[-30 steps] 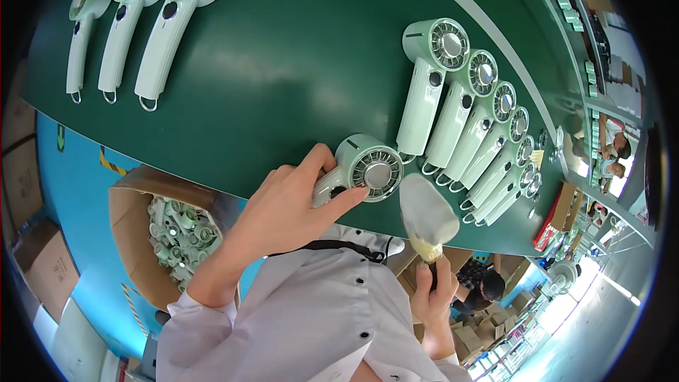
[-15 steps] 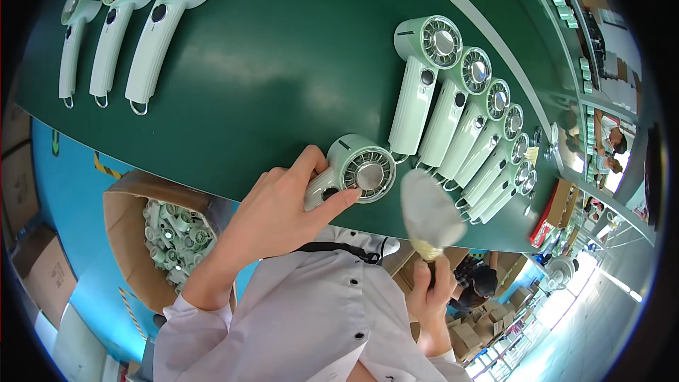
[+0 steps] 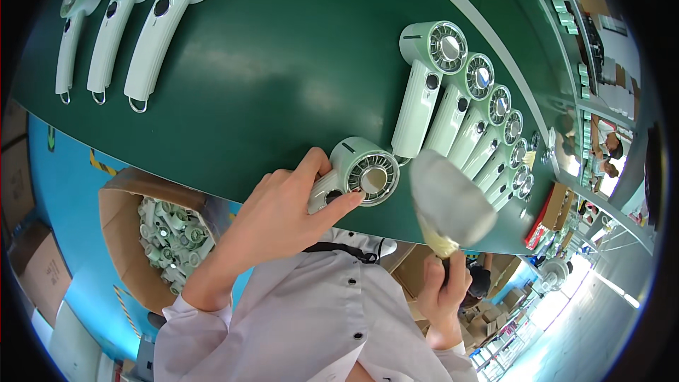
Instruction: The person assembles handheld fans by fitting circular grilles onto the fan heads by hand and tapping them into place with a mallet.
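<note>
My left hand is closed round the handle of a pale green handheld fan near the table's front edge. Its thumb lies by the round grille, which faces up. Raised to the right of that fan, a brush with a broad, pale grey, motion-blurred head and a yellowish collar is gripped by my right hand at its dark handle. The brush head is apart from the held fan and hides the lower ends of several fans lined up on the right.
Several more fans lie at the far left of the green table. Below the left edge, a cardboard box contains many pale green fan parts. A fan on a stand and cartons are farther right.
The brush has swung rightward and tilted over, with my right hand shifting slightly right. My left hand keeps its hold on the fan, almost unmoved.
</note>
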